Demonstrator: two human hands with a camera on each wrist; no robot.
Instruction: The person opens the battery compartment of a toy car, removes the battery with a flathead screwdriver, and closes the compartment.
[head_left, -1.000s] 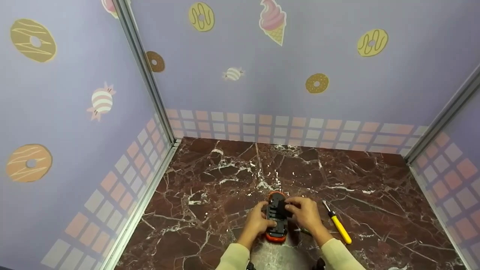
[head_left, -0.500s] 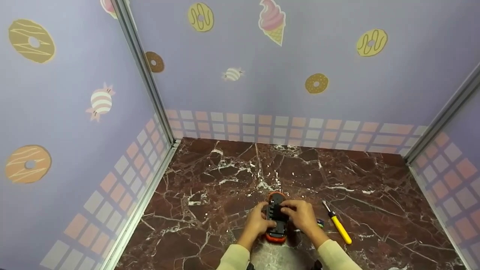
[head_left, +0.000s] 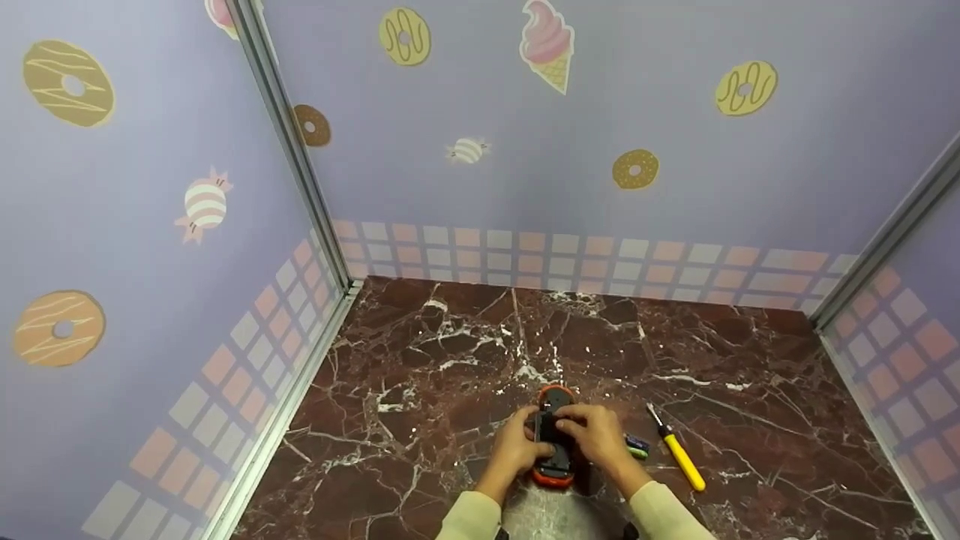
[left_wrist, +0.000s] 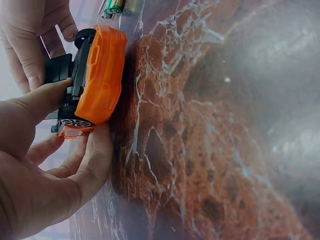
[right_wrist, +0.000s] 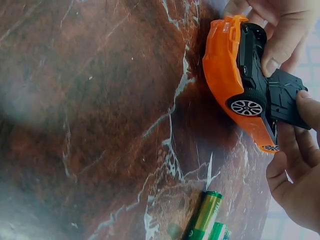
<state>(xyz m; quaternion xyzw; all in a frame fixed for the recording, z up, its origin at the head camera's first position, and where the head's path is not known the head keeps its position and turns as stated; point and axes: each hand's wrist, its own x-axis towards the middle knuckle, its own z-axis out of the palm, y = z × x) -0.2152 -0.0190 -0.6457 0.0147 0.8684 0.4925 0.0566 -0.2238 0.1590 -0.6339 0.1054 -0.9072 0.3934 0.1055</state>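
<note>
An orange toy car (right_wrist: 222,65) lies upside down on the tabletop, its black underside facing up. My left hand (head_left: 516,444) grips the car by its sides, with the thumb on the underside. My right hand (head_left: 598,435) pinches a black battery cover (right_wrist: 287,95) between thumb and fingers. In the right wrist view the cover stands at an angle to the underside, at the car's middle. Whether it is seated along its edge I cannot tell. The cover and fingers hide most of the battery compartment.
Green-and-gold batteries (right_wrist: 206,215) lie on the marble-patterned table (head_left: 420,375) just right of the car. Farther right is a screwdriver (head_left: 682,457) with a yellow handle. Patterned walls (head_left: 480,187) close off the back and both sides.
My right hand has moved a little left and lower with the cover, bringing it over the car's middle. The batteries beside that hand have come into view. My left hand stays on the car.
</note>
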